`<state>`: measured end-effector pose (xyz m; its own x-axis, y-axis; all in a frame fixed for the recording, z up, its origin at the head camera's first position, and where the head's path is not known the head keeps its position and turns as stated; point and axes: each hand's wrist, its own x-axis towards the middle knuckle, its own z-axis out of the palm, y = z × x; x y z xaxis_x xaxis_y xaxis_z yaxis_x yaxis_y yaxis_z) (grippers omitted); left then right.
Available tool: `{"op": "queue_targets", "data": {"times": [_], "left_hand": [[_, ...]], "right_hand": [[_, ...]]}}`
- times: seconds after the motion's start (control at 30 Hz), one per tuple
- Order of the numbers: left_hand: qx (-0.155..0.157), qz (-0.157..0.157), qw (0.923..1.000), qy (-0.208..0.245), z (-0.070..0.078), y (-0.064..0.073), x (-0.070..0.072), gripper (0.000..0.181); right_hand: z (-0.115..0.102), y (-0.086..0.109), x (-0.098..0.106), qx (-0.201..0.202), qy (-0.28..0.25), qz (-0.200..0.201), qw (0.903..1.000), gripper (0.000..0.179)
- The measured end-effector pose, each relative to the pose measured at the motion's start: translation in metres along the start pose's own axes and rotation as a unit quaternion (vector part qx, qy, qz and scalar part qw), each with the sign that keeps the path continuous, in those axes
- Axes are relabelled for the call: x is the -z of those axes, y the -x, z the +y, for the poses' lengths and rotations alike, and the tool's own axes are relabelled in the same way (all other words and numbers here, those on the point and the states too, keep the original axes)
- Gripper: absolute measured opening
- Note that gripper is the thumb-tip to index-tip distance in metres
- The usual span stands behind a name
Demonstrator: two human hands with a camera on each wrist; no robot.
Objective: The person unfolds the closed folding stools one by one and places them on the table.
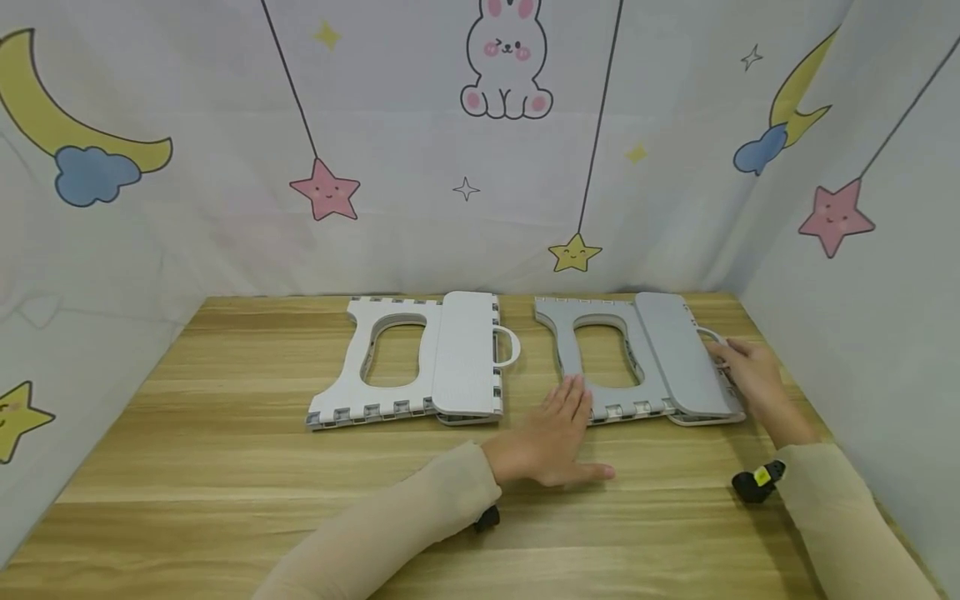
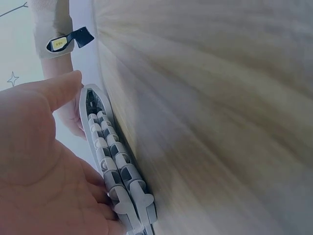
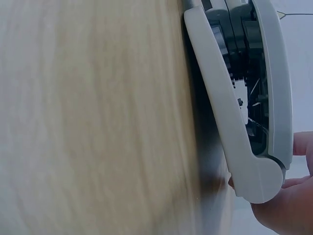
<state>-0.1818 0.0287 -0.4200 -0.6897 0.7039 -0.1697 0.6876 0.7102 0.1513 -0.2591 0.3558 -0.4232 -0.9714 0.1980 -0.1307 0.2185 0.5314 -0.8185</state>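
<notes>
A grey folding stool (image 1: 678,354), folded flat, lies on the table's right side. My left hand (image 1: 551,433) rests its straight fingers on the stool's near left corner, thumb spread out to the side. In the left wrist view the palm is beside the hinged edge (image 2: 110,152) of that stool. At the stool's right end, by its loop handle (image 1: 708,335), my right hand (image 1: 753,383) grips the edge. The right wrist view shows a fingertip under the end of the stool's side (image 3: 234,147), with other fingers partly hidden behind it.
A white folding stool (image 1: 468,354), also folded flat, lies to the left, its loop handle (image 1: 508,346) toward the grey one. Both are on a wood-grain table (image 1: 225,483). A printed curtain (image 1: 405,150) hangs behind and on both sides.
</notes>
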Motion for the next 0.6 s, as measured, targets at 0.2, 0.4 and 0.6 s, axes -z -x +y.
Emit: {"op": "queue_targets", "data": {"times": [0.2, 0.4, 0.6], "left_hand": [[0.003, -0.009, 0.9999, 0.006, 0.0004, -0.0006, 0.0014, 0.103], [0.000, -0.013, 0.9999, 0.000, 0.0005, -0.0014, 0.0020, 0.103], [-0.001, -0.017, 0.9998, -0.001, -0.0001, -0.0022, 0.0014, 0.103]], "right_hand": [[0.0013, 0.0010, 0.0029, -0.006, -0.094, 0.014, 0.9955, 0.061], [0.0017, 0.0023, 0.0060, -0.017, -0.247, 0.018, 0.9687, 0.020], [0.0027, 0.0056, 0.0060, -0.018, -0.308, 0.006, 0.9512, 0.037]]}}
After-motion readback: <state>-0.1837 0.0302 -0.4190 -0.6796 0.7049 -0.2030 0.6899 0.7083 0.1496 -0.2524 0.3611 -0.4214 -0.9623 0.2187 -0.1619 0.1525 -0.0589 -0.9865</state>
